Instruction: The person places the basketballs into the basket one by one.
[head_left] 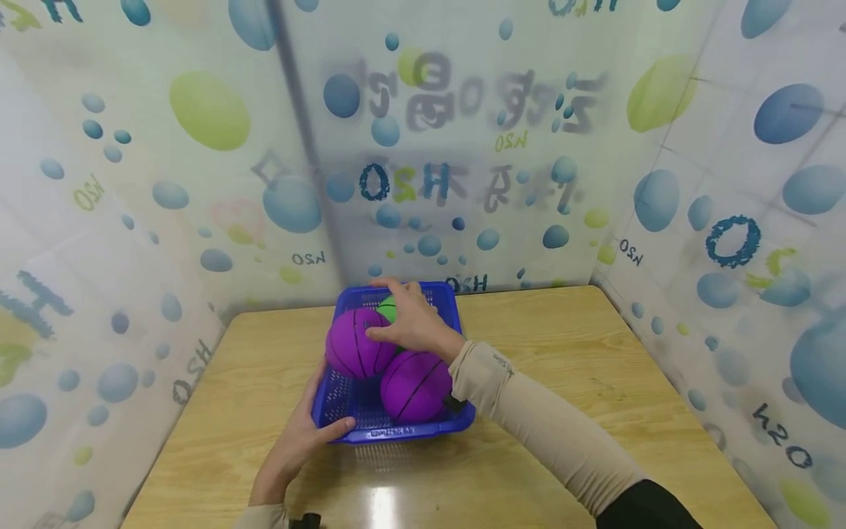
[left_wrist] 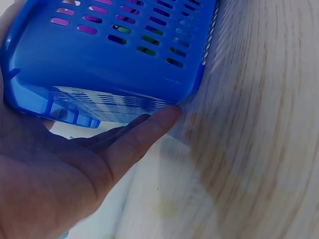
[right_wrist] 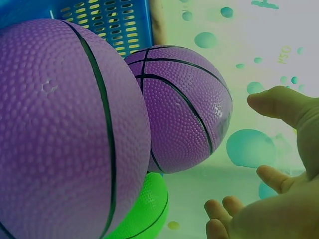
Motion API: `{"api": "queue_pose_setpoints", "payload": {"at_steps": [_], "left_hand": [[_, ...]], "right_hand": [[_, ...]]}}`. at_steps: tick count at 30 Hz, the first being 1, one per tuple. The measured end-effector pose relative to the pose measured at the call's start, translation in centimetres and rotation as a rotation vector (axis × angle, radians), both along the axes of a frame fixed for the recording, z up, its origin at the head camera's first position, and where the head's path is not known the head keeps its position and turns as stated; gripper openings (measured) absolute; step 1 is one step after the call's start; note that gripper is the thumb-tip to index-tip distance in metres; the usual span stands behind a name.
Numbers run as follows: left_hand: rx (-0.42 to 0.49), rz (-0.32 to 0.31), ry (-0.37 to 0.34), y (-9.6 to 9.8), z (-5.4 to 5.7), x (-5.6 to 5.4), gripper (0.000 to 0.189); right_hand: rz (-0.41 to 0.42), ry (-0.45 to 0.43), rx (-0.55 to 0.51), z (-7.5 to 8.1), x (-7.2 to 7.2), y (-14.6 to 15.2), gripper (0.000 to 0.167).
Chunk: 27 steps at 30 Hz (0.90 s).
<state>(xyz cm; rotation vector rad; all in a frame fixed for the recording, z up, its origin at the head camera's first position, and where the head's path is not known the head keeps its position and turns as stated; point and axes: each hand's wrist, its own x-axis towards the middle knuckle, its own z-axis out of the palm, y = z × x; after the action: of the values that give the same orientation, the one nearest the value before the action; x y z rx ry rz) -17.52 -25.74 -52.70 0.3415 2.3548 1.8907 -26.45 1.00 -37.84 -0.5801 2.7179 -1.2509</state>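
A blue plastic basket (head_left: 465, 419) with slotted walls stands on the table, holding two purple basketball-style balls and a green one. The left purple ball (head_left: 353, 349) lies against the basket's left side, and the other purple ball (head_left: 413, 389) is at the near right. Behind them, the green ball (head_left: 385, 308) is mostly hidden. My left hand (head_left: 300, 437) grips the near left corner, thumb over the rim and fingers along the outer wall (left_wrist: 144, 134). Above the balls hovers my right hand (head_left: 419, 323), fingers spread; the right wrist view shows a gap between it and the balls.
The wooden table (head_left: 555, 411) extends to both sides and in front of the basket. A curtain (head_left: 463, 147) printed with bubbles and letters hangs behind the table, close to the basket's far end, and along both sides.
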Motion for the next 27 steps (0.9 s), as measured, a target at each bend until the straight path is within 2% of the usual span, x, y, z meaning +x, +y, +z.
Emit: {"api": "queue_pose_setpoints", "payload": {"at_steps": [11,21,27], "left_hand": [[0.015,0.016,0.009,0.1,0.0,-0.6,0.122],[0.048,0.035,-0.029,-0.1,-0.7,0.2,0.124],[0.048,0.025,-0.013,-0.2,-0.7,0.2,0.125]], "right_hand": [[-0.025,0.054,-0.02,0.7,0.0,1.6,0.076],[-0.033,0.046,-0.081,-0.4,0.1,3.5,0.068],[-0.068,0.035,-0.121,0.0,0.3,4.7,0.066]]}}
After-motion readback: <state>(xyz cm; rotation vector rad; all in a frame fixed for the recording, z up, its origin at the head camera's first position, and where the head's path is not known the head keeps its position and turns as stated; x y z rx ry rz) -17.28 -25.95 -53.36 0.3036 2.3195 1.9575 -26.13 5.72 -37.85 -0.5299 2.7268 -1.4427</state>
